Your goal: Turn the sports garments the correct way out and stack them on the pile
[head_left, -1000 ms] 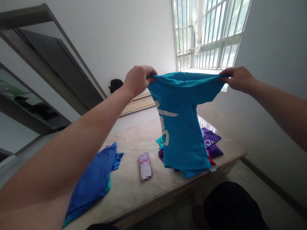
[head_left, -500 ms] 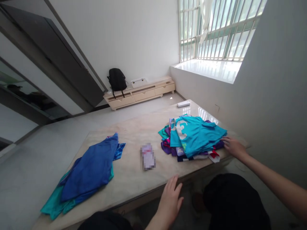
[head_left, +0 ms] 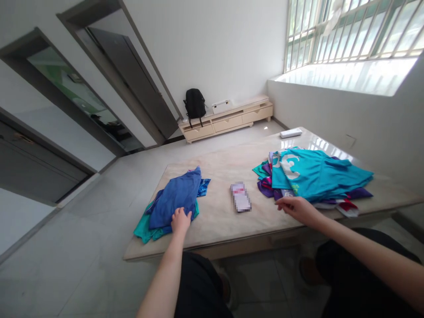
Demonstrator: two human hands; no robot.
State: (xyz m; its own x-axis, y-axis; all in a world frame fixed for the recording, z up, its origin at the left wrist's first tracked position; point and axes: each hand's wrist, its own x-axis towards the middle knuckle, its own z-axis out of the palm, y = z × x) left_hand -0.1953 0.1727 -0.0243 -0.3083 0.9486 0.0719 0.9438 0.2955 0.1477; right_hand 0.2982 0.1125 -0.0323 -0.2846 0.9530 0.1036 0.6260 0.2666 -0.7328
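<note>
Largest first: pale table (head_left: pixel 218 165), low, glossy at the window end. On its right, a loose heap topped by a turquoise shirt (head_left: pixel 318 174) with white print. On its left, a smaller heap; blue garment (head_left: pixel 175 194) on top, teal cloth (head_left: pixel 143 230) beneath. Left hand (head_left: pixel 181 221) on the blue garment's near edge, fingers bent, slightly spread; cannot tell whether they pinch fabric. Right hand (head_left: pixel 300 209) just before the right heap, fingers curled close together, nothing visible between them; cannot tell whether the tips meet. Blurred pale object (head_left: pixel 241 197) between heaps. Judgement: a good hold takes only the top layer, leaving the teal flat.
</note>
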